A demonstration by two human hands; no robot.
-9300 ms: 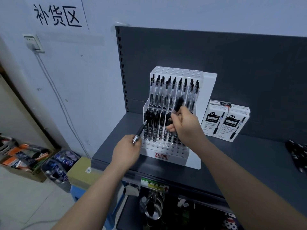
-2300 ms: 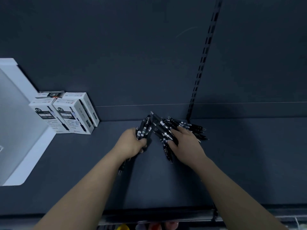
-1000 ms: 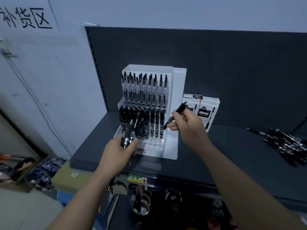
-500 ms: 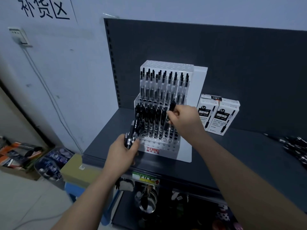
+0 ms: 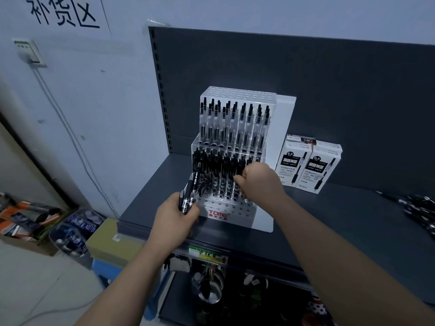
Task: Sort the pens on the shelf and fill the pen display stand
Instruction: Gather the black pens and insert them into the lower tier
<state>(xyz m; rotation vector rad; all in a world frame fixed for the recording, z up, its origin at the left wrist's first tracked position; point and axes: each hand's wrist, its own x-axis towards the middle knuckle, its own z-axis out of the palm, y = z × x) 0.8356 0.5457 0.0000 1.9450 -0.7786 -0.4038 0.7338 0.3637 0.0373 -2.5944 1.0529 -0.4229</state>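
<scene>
A white tiered pen display stand [image 5: 280,137] stands on the dark shelf [image 5: 329,222]. Its upper tier carries clear pens with black caps, its middle tier black pens. My left hand [image 5: 175,220] grips a small bunch of black pens [image 5: 191,191] just in front of the stand's lower left. My right hand [image 5: 259,181] is at the right end of the middle tier, fingers curled round a black pen [image 5: 240,168] standing in a hole there. A loose pile of black pens [image 5: 421,210] lies at the shelf's far right.
Two white pen boxes [image 5: 308,165] stand upright right of the stand against the back panel. Below the shelf's front edge hang a price label [image 5: 207,254] and other goods. On the floor at left are a cardboard box [image 5: 110,241] and bins of stationery [image 5: 73,231].
My right hand has lowered its black pen into the right end of the middle tier. The left hand keeps its bunch of pens in front of the stand.
</scene>
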